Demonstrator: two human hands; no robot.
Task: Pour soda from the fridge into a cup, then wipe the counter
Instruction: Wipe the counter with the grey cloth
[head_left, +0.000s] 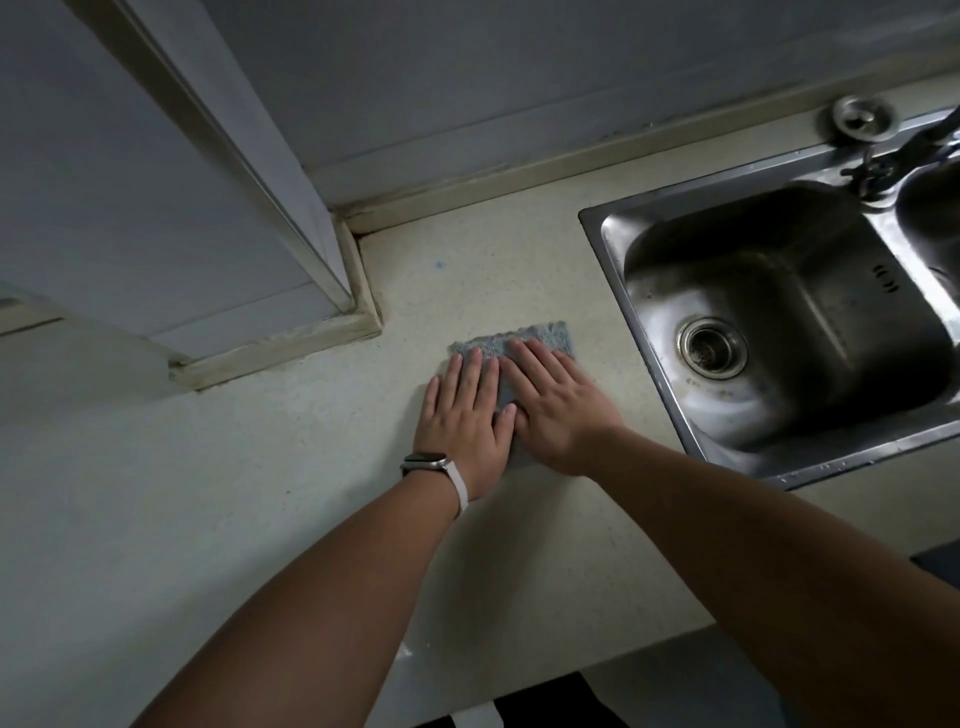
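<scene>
Tabletop (260, 493): pale, speckled; wiping step judged in hand.
Sink (613, 223): set near cloth, on right; cloth could be pushed over rim if stroke is carried too far right.
Cloth (540, 335): laid flat on tabletop, pressed under both palms.
Left hand (467, 410), right hand (556, 410): grip open on each, fingers straight, nothing pinched; cloth could be bunched or slipped from under.
Blue spot (439, 265) beyond cloth could be missed.
Cup, soda not seen.

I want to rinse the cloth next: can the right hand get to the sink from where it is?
Probably yes. The right hand lies flat on the cloth, beside the sink, and only bare counter lies between them.
</scene>
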